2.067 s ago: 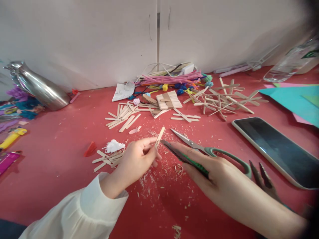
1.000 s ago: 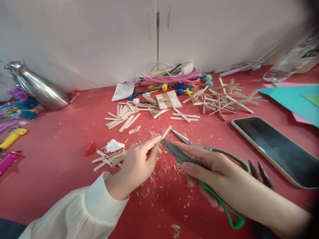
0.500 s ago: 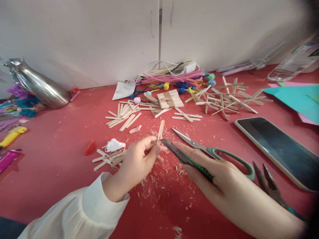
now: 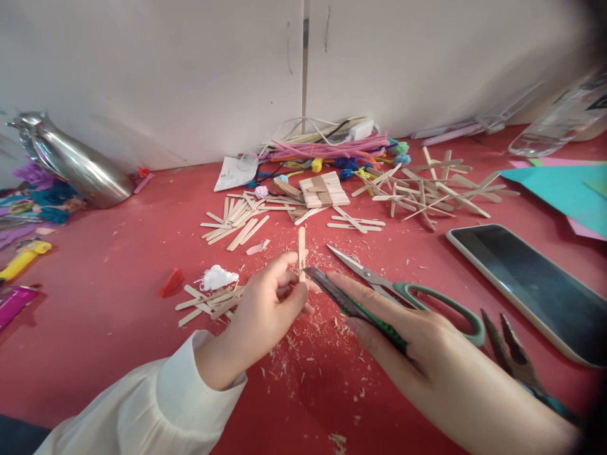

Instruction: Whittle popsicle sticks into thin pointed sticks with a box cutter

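Between the thumb and fingers of my left hand (image 4: 270,309) a wooden craft stick (image 4: 302,243) is pinched, pointing up and away from me. My right hand (image 4: 417,335) is wrapped round a green and black utility knife (image 4: 353,306), forefinger along its top. The blade tip is at the stick's lower part, just above my left thumb; whether it touches cannot be made out. Wood shavings (image 4: 327,354) lie scattered on the red table (image 4: 118,272) under both hands. Beyond my right hand lie green-handled scissors (image 4: 408,287), partly covered by it.
Loose craft sticks (image 4: 241,215) and a banded bundle (image 4: 327,189) lie ahead, near pink pipe cleaners (image 4: 327,148). At right are a phone (image 4: 521,284), pliers (image 4: 515,354) and a clear bottle (image 4: 550,126). A metal jug (image 4: 85,164) stands at left.
The craft stick has turned more upright and its tip has shifted slightly left. My left hand has tilted a little with it. The knife stays almost in place.
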### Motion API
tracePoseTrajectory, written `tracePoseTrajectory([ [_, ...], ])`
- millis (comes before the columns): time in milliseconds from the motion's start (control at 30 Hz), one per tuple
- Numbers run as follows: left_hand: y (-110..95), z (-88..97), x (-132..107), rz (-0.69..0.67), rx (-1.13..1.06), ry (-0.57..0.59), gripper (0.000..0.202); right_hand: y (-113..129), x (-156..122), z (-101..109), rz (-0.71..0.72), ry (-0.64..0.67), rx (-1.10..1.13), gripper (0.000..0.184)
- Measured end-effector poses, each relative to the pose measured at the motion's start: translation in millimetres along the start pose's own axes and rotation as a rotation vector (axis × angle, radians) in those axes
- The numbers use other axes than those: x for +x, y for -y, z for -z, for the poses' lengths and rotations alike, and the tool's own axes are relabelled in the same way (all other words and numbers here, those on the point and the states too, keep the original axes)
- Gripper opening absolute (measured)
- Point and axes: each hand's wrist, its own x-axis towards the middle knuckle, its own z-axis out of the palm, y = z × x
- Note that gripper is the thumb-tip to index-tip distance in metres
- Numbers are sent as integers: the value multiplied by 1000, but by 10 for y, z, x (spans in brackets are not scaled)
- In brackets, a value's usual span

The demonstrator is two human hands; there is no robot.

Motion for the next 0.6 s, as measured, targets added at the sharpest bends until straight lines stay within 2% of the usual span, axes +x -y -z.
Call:
tracePoseTrajectory([
  [333,-1,17,-4,-42,81,36,26,16,8,27,-8,24,21,54],
  [533,0,14,-43,-153,336,-30,32,-21,-29,-33,96,-51,-141,53],
  [600,5,6,-55,-206,437,-49,33,-19,-32,-28,81,-32,-105,53],
])
